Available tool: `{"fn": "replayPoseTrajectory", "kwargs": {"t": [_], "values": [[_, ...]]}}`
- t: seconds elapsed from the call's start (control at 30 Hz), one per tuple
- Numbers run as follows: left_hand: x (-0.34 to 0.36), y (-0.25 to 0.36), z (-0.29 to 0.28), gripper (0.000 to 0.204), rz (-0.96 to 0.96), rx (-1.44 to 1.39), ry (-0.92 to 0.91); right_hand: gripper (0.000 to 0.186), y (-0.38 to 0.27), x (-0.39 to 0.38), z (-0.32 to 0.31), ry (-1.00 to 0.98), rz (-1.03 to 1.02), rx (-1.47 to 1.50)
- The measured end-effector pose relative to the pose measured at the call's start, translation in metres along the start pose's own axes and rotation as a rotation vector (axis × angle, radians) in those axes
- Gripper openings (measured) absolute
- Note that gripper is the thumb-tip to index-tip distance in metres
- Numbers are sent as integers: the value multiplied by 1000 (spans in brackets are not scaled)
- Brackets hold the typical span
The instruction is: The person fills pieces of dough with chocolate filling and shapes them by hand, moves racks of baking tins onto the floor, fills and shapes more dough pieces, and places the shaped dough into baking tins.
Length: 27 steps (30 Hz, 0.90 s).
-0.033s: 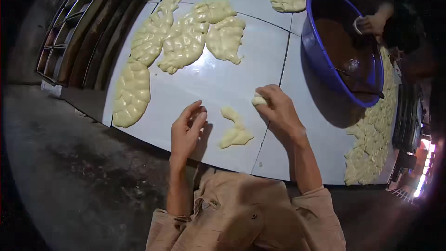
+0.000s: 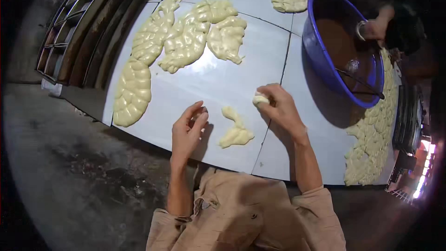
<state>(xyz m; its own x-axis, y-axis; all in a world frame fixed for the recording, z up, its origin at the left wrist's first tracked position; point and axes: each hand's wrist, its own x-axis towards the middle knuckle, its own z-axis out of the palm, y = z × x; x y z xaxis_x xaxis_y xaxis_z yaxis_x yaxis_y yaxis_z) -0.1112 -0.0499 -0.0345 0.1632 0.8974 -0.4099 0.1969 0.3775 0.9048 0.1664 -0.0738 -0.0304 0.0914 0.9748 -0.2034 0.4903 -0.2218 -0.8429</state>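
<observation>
My right hand [image 2: 282,111] is above the white tiled table, its thumb and fingers closed on a small lump of pale yellow dough [image 2: 260,98]. My left hand [image 2: 186,132] hovers near the table's front edge with its fingers loosely bent and thumb apart. I see nothing held in it, only pale specks on the fingers. Between my hands lies a small, irregular scrap of dough [image 2: 236,135], touched by neither. Farther off to the left, several flattened, dimpled sheets of glossy dough [image 2: 186,42] are spread on the table [image 2: 223,86].
A blue plastic basin [image 2: 320,37] with brown liquid and a dark stick stands at the right. Another person's hand [image 2: 374,29] holds a ring-shaped rim over it. More dough [image 2: 369,148] covers the right edge. Metal trays or racks [image 2: 69,32] stand left of the table.
The other person's hand over the basin has shifted slightly, with the ring-shaped rim in it. My own hands stay almost where they were.
</observation>
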Motion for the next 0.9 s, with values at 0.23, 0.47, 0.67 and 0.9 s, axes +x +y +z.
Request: {"fn": "replayPoseTrajectory", "kwargs": {"t": [0.23, 0.47, 0.67, 0.9], "values": [[-8, -6, -4, 39, 65, 99, 74, 53, -13, 17, 15, 45, -70, -275], [-18, -21, -4, 27, 181, 179, 197, 57, -44, -8, 15, -61, -502, -717], [-22, -11, 17, 42, 436, 593, 109, 21, -22, 10, 45, -250, -774, -571], [-17, -7, 46, 35, 421, 584, -115, 19, -41, -27, 35, -121, 363, 839]]}}
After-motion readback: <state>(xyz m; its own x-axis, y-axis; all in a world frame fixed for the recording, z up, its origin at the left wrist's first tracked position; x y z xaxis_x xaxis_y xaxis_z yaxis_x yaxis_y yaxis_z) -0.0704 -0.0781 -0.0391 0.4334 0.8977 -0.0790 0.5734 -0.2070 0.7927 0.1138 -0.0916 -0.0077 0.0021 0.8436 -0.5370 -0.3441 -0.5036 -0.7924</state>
